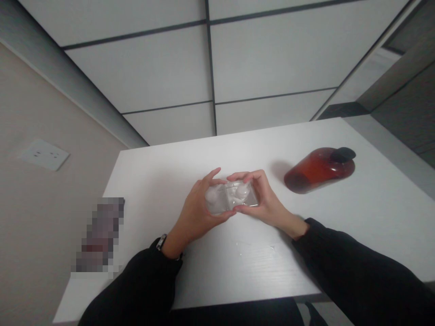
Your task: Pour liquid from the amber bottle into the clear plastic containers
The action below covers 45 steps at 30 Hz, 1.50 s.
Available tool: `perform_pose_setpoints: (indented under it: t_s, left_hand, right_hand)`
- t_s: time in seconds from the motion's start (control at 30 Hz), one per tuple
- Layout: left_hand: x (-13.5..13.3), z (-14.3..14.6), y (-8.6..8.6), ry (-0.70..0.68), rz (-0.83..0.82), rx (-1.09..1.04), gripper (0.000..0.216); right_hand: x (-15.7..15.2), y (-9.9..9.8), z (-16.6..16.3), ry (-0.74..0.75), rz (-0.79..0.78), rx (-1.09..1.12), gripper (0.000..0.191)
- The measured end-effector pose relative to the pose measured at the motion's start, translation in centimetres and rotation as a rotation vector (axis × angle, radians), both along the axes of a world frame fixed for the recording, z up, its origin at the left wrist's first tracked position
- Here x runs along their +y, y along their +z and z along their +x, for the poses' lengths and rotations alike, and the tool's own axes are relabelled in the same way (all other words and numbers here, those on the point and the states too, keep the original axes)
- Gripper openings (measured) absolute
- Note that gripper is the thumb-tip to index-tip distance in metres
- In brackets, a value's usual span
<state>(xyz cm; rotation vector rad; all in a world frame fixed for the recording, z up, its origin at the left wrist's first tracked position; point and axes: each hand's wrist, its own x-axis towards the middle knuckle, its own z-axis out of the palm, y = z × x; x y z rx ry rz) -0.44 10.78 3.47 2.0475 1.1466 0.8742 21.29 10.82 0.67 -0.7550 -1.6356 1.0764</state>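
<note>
Over the middle of the table I hold a small clear plastic case [231, 199]. It looks unfolded into two halves side by side, each with a rounded bump. My left hand [195, 208] grips the left half, thumb along the near edge and fingers at the far edge. Around the right half curls my right hand [267, 203], thumb below and fingers over the top edge. Whether anything lies inside the case cannot be made out.
On the white table [152, 181] a red-brown bottle [314, 170] with a black cap lies to the right. A pixelated object [102, 233] is at the left edge. Small clear specks or drops [272, 247] dot the near surface. A wall socket [45, 155] is at left.
</note>
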Motion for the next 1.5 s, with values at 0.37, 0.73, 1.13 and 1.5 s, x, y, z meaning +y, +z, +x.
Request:
perform_pose_setpoints:
  t_s: [0.37, 0.73, 1.13, 1.5]
  left_hand:
    - [0.3, -0.2, 0.0, -0.013, 0.008, 0.005, 0.088]
    - [-0.2, 0.1, -0.9, 0.067, 0.003, -0.25, 0.044]
    - [-0.3, 0.4, -0.9, 0.075, 0.012, -0.281, 0.033]
    - [-0.1, 0.5, -1.0, 0.079, 0.019, -0.292, 0.039]
  right_hand:
    - [0.0, -0.5, -0.1, -0.091, 0.093, -0.002, 0.05]
    - [0.2, 0.2, -0.2, -0.044, -0.047, 0.074, 0.045]
    - [0.8, 0.4, -0.5, -0.09, -0.131, 0.096, 0.029]
    - [0.5, 0.7, -0.5, -0.094, -0.155, 0.084, 0.033]
